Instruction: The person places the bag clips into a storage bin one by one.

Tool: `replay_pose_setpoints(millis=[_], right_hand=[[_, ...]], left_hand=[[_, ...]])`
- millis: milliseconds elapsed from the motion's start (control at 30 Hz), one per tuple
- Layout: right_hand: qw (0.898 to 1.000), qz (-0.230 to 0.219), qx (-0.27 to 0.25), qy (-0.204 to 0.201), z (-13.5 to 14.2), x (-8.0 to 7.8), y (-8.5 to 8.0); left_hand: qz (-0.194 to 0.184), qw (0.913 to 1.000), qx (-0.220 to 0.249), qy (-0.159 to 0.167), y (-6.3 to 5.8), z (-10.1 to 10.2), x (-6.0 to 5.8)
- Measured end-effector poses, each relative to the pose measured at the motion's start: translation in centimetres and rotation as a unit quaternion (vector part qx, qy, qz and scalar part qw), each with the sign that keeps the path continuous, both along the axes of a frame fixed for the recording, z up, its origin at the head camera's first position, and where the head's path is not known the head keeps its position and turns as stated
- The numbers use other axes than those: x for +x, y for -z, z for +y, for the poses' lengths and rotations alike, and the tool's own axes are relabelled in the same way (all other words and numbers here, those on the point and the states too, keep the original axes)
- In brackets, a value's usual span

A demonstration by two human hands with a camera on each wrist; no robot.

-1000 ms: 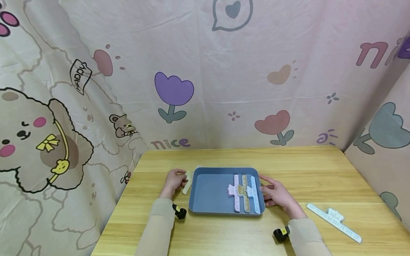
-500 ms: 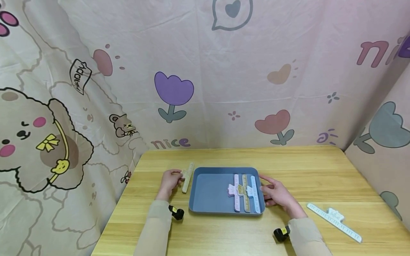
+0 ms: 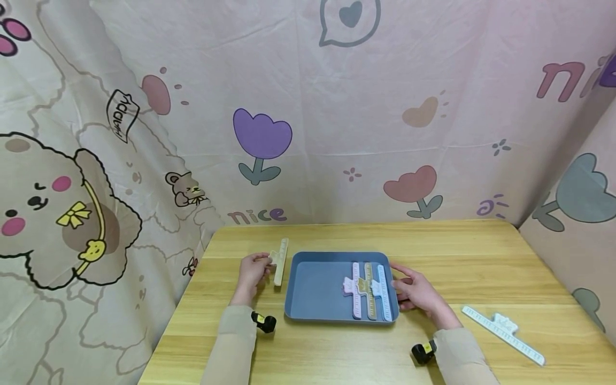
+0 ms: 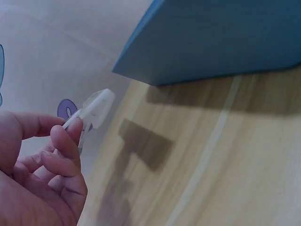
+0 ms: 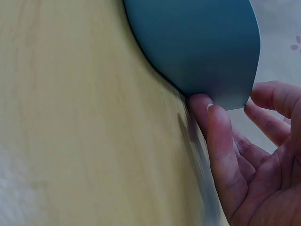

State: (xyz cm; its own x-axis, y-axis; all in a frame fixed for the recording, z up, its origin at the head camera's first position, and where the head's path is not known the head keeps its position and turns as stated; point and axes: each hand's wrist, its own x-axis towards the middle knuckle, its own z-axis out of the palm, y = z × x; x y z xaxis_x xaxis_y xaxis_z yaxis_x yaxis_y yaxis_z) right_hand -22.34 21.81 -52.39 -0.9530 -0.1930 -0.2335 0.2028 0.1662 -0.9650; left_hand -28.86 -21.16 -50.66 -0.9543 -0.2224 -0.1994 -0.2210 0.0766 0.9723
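Note:
A blue-grey tray (image 3: pixel 317 291) lies on the wooden table; its right part holds three ruler clips side by side: a pink one (image 3: pixel 356 291), a brown one (image 3: pixel 370 294) and a pale blue one (image 3: pixel 383 294). Left of the tray, my left hand (image 3: pixel 252 272) pinches a cream ruler clip (image 3: pixel 280 263) by its handle. In the left wrist view that clip (image 4: pixel 96 110) hangs above the tabletop between thumb and fingers. My right hand (image 3: pixel 415 290) holds the tray's right side; the right wrist view has fingertips (image 5: pixel 200 104) at its lower edge and others near the rim.
Right of my right forearm, a pale mint ruler clip (image 3: pixel 504 334) lies slantwise on the table (image 3: pixel 337 353). A printed cloth (image 3: pixel 317 187) hangs behind the table's far edge and along both sides. Each wrist carries a small black camera.
My left hand has moved away from the tray's left edge, up and to the left, carrying the cream ruler clip, which now stands more upright in view. The right hand and tray stay put.

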Motion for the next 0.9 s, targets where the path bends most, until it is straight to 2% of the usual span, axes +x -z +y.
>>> replay_pose_setpoints(millis=[267, 500, 700, 900], right_hand=[[1.0, 0.003, -0.003, -0.001, 0.0, 0.1, 0.0], [1.0, 0.001, -0.007, -0.001, 0.0, 0.0, 0.1], [1.0, 0.001, -0.008, 0.001, 0.1, 0.1, 0.0], [1.0, -0.001, -0.005, -0.002, 0.1, 0.1, -0.1]], left_hand=[[0.017, 0.9996, 0.023, 0.003, -1.4, 0.8, 0.5], [0.033, 0.9992, 0.018, 0.009, -3.0, 2.1, 1.2], [0.044, 0.9983, 0.026, 0.029, -4.1, 3.3, 1.9], [0.052, 0.997, 0.021, 0.054, -4.5, 4.5, 2.4]])
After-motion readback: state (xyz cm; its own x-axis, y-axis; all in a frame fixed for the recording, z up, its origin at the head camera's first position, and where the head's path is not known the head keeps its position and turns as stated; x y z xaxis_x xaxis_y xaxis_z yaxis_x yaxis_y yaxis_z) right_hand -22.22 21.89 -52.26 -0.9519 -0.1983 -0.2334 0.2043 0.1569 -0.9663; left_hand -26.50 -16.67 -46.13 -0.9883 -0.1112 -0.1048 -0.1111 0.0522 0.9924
